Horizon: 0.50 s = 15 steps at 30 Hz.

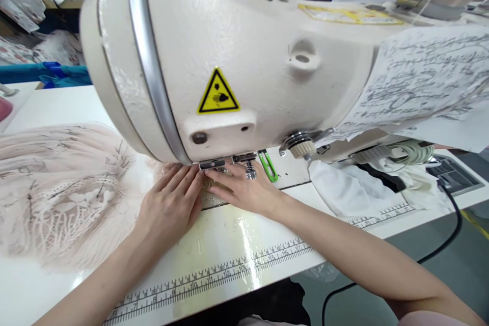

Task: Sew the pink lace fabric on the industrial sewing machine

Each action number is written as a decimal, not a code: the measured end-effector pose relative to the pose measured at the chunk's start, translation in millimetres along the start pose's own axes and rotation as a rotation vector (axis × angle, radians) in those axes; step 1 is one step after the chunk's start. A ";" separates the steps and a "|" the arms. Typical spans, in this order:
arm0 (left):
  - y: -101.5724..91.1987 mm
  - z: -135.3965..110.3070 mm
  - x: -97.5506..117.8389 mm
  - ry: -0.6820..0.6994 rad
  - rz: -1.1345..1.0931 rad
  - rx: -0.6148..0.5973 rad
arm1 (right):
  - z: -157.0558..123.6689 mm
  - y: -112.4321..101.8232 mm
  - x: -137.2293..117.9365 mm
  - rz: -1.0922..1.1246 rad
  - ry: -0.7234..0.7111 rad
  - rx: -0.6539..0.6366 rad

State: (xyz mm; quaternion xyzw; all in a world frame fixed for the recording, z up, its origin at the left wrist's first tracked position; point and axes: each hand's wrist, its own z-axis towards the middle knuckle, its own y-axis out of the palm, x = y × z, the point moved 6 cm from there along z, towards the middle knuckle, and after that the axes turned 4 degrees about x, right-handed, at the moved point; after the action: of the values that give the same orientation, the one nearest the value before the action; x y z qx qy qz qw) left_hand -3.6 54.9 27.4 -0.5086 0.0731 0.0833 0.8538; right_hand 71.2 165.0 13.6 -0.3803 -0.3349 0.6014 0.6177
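With fingers stretched flat and gripping nothing, the left hand [171,206] presses the right edge of the pink lace fabric [64,188], which spreads left across the white bench [233,244], while the right hand [244,191] lies touching it beneath the sewing machine [237,51].

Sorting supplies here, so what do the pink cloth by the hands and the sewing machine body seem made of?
Pink cloth: sheer lace, matte, by its openwork and fringe threads. Sewing machine body: probably cream-painted metal, glossy, slightly pebbled; plastic can't be ruled out.
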 end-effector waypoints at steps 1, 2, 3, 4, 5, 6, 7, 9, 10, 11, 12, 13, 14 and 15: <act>0.7 -0.6 -0.2 -0.003 -0.004 -0.008 | 0.4 -0.7 0.0 -0.003 0.000 0.003; 1.1 -1.1 -0.4 -0.004 -0.008 -0.011 | 0.6 -1.1 -0.1 -0.008 -0.001 0.008; 1.3 -1.4 -0.6 -0.006 -0.012 -0.012 | 0.5 -1.2 0.0 -0.015 0.000 0.015; 1.3 -1.7 -0.7 -0.009 -0.017 -0.010 | 0.3 -1.1 0.0 -0.022 0.002 0.025; 1.0 -1.8 -0.6 -0.010 -0.020 -0.004 | 0.0 -0.6 -0.1 -0.026 0.001 0.032; 0.6 -1.9 -0.5 -0.011 -0.023 0.003 | -0.4 0.0 -0.2 -0.029 -0.002 0.037; 0.3 -2.0 -0.3 -0.011 -0.023 0.011 | -0.9 0.7 -0.5 -0.031 -0.007 0.039; 0.2 -2.1 0.5 -0.008 -0.019 0.022 | -1.6 2.2 -0.8 -0.032 -0.014 0.027; 0.3 -2.2 0.8 -0.006 -0.016 0.025 | -1.7 3.2 -0.7 -0.031 -0.016 0.012; 0.7 -2.2 1.0 -0.007 -0.013 0.023 | -1.6 4.2 -0.3 -0.028 -0.016 -0.006; 1.0 -2.2 1.0 -0.009 -0.011 0.020 | -1.4 5.1 0.1 -0.022 -0.016 -0.024; 1.2 -2.1 0.9 -0.011 -0.009 0.019 | -0.9 5.8 0.6 -0.014 -0.017 -0.036; 1.2 -1.9 0.8 -0.013 -0.007 0.017 | -0.4 6.1 1.0 -0.005 -0.022 -0.041; 1.1 -1.5 0.7 -0.016 -0.005 0.016 | 0.3 6.1 1.2 0.002 -0.030 -0.037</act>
State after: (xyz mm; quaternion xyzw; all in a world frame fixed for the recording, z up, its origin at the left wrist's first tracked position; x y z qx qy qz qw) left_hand -3.3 54.1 25.6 -0.5010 0.0655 0.0846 0.8588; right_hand 68.0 166.1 8.4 -0.3829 -0.3547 0.6016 0.6047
